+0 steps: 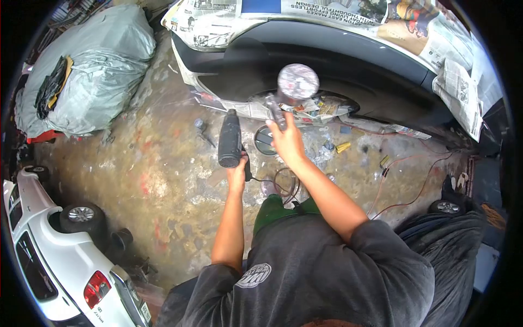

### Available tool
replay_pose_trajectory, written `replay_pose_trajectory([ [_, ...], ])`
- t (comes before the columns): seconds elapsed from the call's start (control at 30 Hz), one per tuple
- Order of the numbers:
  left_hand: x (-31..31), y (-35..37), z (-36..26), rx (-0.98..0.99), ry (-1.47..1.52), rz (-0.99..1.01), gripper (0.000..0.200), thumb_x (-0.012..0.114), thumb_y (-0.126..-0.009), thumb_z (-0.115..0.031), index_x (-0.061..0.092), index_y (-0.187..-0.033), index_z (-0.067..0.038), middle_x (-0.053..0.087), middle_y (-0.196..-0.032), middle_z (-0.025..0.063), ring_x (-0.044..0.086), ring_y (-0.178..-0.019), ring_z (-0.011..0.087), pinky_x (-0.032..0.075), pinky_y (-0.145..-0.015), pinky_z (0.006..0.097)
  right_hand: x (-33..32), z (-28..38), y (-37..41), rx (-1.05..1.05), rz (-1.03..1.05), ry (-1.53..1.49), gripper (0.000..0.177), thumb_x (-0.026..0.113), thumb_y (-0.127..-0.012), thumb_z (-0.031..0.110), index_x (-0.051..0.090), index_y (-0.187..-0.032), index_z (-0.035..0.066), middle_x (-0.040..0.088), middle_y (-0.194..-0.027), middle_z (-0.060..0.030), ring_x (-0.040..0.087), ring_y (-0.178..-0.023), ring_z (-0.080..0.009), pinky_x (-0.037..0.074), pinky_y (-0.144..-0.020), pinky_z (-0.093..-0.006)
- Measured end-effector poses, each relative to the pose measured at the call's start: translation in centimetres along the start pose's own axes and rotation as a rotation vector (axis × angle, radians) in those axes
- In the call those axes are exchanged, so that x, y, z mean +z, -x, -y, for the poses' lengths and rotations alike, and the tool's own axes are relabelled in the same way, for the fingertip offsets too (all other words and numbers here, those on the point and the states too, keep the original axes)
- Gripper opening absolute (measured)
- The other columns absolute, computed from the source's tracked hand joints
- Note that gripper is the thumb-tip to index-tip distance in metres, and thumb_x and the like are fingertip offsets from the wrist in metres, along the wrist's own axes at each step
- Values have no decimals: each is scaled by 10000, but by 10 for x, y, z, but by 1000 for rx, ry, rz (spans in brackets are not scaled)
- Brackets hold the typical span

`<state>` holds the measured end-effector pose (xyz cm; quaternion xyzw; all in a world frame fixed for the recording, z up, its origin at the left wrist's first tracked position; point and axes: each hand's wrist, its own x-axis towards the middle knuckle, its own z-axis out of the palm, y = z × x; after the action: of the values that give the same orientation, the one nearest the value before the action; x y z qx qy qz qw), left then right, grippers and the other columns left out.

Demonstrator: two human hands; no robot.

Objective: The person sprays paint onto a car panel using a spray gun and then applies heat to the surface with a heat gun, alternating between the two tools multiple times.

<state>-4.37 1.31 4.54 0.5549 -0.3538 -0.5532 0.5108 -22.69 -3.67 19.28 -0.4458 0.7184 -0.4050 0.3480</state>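
Observation:
My left hand is closed around a black heat gun, whose nozzle points up toward the masked car. A dark cord trails from its handle. My right hand grips a spray gun topped by a round, paint-spattered cup. The spray gun is slightly blurred and covers part of the car behind it. In front of both hands is a glossy black car panel, edged with newspaper. Newspaper also fills the wheel opening.
A covered car stands at upper left, a white car at lower left. Red hoses cross the floor at right. A round lid-like object, a second spray-gun-like tool and a yellow piece lie on the stained floor.

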Motion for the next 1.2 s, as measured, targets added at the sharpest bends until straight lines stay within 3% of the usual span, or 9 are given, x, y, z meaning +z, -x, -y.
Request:
replay_pose_trajectory([
  [0.07,15,4,-19,-26,-51,43,213,723,-884,-125,712,-1073,-27,714,-1039,47,650,-977,179,504,-895,339,-26,27,9,82,1,-109,524,695,-974,356,498,-1326,22,674,-738,-102,626,-510,-151,483,-455,-334],
  [0.23,31,7,-22,-45,-47,81,211,731,-857,-112,708,-1053,-37,704,-1019,40,645,-947,165,504,-875,327,-16,77,-24,62,134,-94,516,703,-968,380,511,-1307,42,561,-642,-32,583,-466,-143,472,-431,-294],
  [0.4,29,11,-12,-89,7,6,207,707,-830,-60,698,-1036,-35,686,-978,32,632,-906,162,499,-845,313,51,83,-83,-209,108,26,599,721,-942,420,531,-1321,-3,686,-720,-147,693,-566,-237,543,-559,-397],
  [0.47,22,8,4,-73,9,-10,210,701,-860,-95,705,-1058,-26,698,-1009,46,636,-930,169,503,-844,329,46,114,-79,-104,254,38,523,661,-962,397,536,-1268,-8,714,-1070,-299,661,-1087,-488,498,-935,-538],
  [0.8,58,5,-16,-102,-105,74,248,698,-849,-111,700,-1072,-4,680,-1032,54,622,-935,180,492,-849,331,-44,69,-67,-92,61,108,594,712,-938,458,519,-1296,24,709,-931,-275,708,-945,-438,533,-829,-482],
  [0.87,80,7,-17,-34,-156,161,230,715,-845,-112,697,-1052,-14,679,-999,54,618,-890,175,493,-826,332,-109,62,-47,33,40,113,602,698,-939,469,526,-1276,2,694,-1124,-320,651,-1122,-491,515,-936,-525],
  [1.0,128,14,6,137,-279,325,240,756,-853,-173,719,-1038,-25,711,-954,43,644,-853,159,512,-804,332,-205,-39,-37,116,-378,81,764,755,-888,508,514,-1401,-4,740,-999,-243,736,-904,-389,555,-822,-492],
  [1.13,191,61,-54,20,-499,507,394,831,-847,-188,675,-1125,42,729,-1049,128,678,-939,226,524,-872,360,-306,-99,-7,245,-632,-193,539,778,-902,397,583,-1272,57,626,-734,-52,572,-508,-132,487,-465,-313],
  [1.2,209,65,-32,145,-381,607,373,830,-853,-182,678,-1110,42,731,-1029,121,677,-922,217,522,-855,348,-335,-123,12,207,-798,-260,424,767,-920,367,598,-1178,76,586,-687,-29,562,-471,-134,450,-417,-304],
])
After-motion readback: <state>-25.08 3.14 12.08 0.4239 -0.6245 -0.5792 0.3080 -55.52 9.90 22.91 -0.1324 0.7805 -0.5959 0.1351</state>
